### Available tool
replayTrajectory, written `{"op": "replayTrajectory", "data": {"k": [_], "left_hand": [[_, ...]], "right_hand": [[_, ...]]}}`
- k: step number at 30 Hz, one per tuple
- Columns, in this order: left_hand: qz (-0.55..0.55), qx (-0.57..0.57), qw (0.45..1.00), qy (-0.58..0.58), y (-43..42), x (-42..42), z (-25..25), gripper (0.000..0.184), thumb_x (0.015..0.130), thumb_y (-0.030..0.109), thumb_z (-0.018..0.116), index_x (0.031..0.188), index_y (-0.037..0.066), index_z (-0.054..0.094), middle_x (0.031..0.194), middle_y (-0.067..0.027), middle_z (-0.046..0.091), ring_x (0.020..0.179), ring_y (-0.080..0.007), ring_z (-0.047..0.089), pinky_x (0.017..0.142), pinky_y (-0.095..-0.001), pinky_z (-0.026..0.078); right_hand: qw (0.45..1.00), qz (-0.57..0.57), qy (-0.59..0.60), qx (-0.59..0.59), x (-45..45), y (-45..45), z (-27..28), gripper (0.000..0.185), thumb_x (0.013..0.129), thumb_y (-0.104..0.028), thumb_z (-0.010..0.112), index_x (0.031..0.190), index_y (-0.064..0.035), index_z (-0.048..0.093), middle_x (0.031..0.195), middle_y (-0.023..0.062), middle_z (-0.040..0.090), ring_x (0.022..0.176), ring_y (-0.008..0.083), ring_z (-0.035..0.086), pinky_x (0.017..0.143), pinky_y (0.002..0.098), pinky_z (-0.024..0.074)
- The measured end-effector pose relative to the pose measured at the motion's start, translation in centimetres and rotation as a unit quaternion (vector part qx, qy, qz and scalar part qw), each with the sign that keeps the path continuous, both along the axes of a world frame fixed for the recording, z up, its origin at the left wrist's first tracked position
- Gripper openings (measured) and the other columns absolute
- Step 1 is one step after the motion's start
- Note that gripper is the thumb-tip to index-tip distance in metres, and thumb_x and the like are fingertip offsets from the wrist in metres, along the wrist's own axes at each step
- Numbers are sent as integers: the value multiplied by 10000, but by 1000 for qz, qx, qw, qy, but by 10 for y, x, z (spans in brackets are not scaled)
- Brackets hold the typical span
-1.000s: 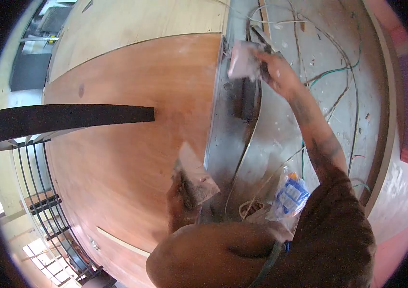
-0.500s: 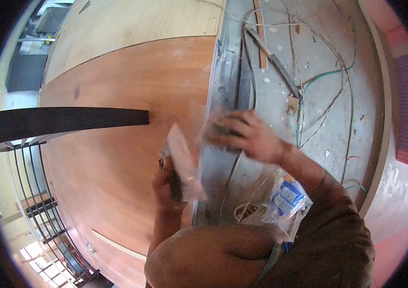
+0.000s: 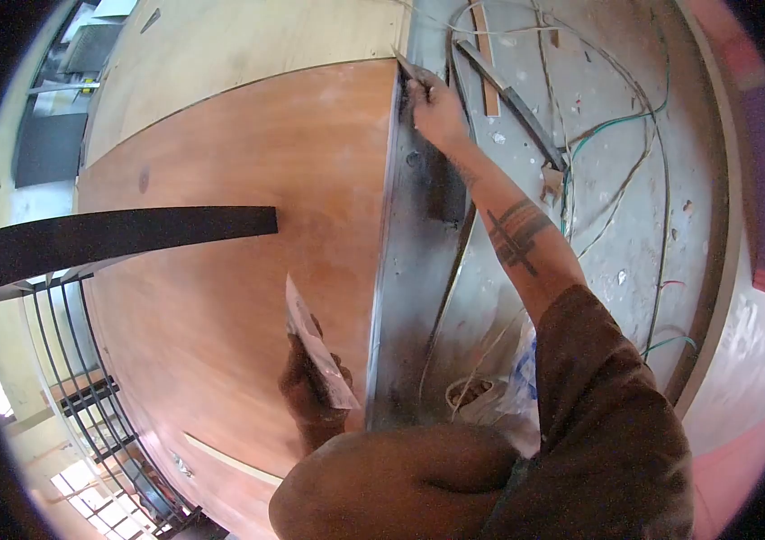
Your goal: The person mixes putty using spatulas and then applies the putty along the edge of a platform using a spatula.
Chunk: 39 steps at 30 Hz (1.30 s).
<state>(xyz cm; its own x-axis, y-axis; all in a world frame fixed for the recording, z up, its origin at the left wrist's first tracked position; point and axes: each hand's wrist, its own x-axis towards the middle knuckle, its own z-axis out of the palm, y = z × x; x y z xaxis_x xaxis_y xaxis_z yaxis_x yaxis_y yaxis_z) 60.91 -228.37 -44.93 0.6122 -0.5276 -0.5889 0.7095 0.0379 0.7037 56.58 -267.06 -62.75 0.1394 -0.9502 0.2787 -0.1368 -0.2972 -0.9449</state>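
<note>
My left hand [image 3: 303,389] is closed round a thin flat plate [image 3: 317,349] whose face carries a pale pinkish coating like putty. It is held tilted above the reddish-brown wood panel [image 3: 220,297]. Stretched far forward, my right hand [image 3: 439,110] grips a thin flat scraper [image 3: 407,67], mostly covered by the fingers. The scraper's tip is at the panel's far right corner, by the seam with the pale plywood sheet [image 3: 265,40]. Whether the tip touches the wood I cannot tell.
A dark curved bar [image 3: 130,229] reaches over the panel from the left. On the grey floor right of the panel edge lie cables [image 3: 616,139], wood strips [image 3: 517,112] and a small round container [image 3: 470,393] beside a plastic bag [image 3: 524,373]. My knee [image 3: 382,477] is in front.
My right hand has moved forward from near the plate to the far corner of the panel. The left hand and plate have dropped slightly back and left.
</note>
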Motion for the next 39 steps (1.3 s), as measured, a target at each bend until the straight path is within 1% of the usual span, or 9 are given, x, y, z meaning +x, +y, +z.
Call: {"op": "replayTrajectory", "data": {"k": [5, 12, 14, 24, 26, 29, 33, 35, 39], "left_hand": [[16, 137, 990, -25, -8, -9, 26, 366, 1030, 364, 484, 1319, 147, 539, 1130, 47, 665, 425, -42, 420, 347, -220, 334], [23, 43, 998, 40, -2, -5, 20, 359, 1031, 366, 476, 1315, 154, 538, 1121, 29, 678, 472, -42, 488, 357, -219, 385], [35, 90, 995, 10, 1, -2, 14, 465, 1001, 441, 504, 1294, 80, 528, 682, -35, 586, 440, -139, 522, 362, -281, 420], [-66, 105, 991, -54, 15, 6, -26, 369, 1045, 324, 441, 1287, 65, 542, 886, -15, 647, 576, -68, 607, 376, -230, 450], [-53, -134, 964, 225, 19, 11, -38, 424, 1018, 302, 471, 1322, 9, 505, 1098, -137, 658, 854, -230, 685, 685, -380, 599], [-73, -60, 965, 245, -17, -10, -21, 447, 1013, 278, 475, 1359, -5, 470, 1202, -160, 626, 1047, -275, 639, 899, -437, 552], [-154, -70, 984, 47, -13, -4, -17, 478, 1004, 300, 489, 1380, 7, 454, 1240, -143, 600, 1044, -271, 628, 852, -412, 548], [-53, -88, 986, 135, -25, -8, 1, 472, 1005, 309, 493, 1377, 19, 456, 1242, -130, 592, 1026, -258, 621, 823, -389, 543], [-94, 50, 978, -179, -12, 15, 19, 586, 987, 433, 558, 1412, 52, 430, 1204, -101, 582, 1013, -237, 594, 844, -376, 534]], "right_hand": [[999, -11, 37, 16, -3, 47, -16, 307, 949, -190, 580, 1178, 14, 576, 1052, 295, 647, 999, 484, 613, 855, 517, 491], [980, 124, 63, 142, -50, 164, -12, 279, 953, -107, 573, 1210, 3, 570, 1138, 269, 632, 1113, 441, 590, 919, 427, 476], [977, 155, 48, 139, -62, 204, -10, 284, 946, -81, 575, 1219, -3, 569, 1152, 258, 627, 1120, 424, 593, 929, 418, 471], [914, 339, 79, 209, -129, 272, 42, 388, 928, 7, 548, 1314, -27, 544, 1247, 217, 585, 1179, 380, 564, 984, 407, 452], [955, 281, 80, 46, -135, 260, 79, 490, 858, 5, 610, 1338, -78, 555, 1308, 204, 557, 1208, 363, 554, 974, 443, 443], [924, 350, 47, -146, -134, 255, 123, 619, 779, -75, 669, 1380, -140, 537, 1350, 181, 536, 1225, 367, 542, 956, 480, 425], [910, 309, 104, -256, -120, 256, 109, 694, 723, -174, 678, 1399, -168, 520, 1374, 155, 525, 1266, 356, 506, 959, 497, 398], [895, 341, 211, -196, -118, 237, 108, 702, 715, -178, 660, 1401, -156, 513, 1403, 151, 496, 1309, 346, 459, 986, 495, 383], [958, 276, 79, 4, -109, 233, 79, 519, 806, -39, 633, 1316, -112, 568, 1238, 149, 599, 1140, 302, 575, 943, 432, 460]]}}
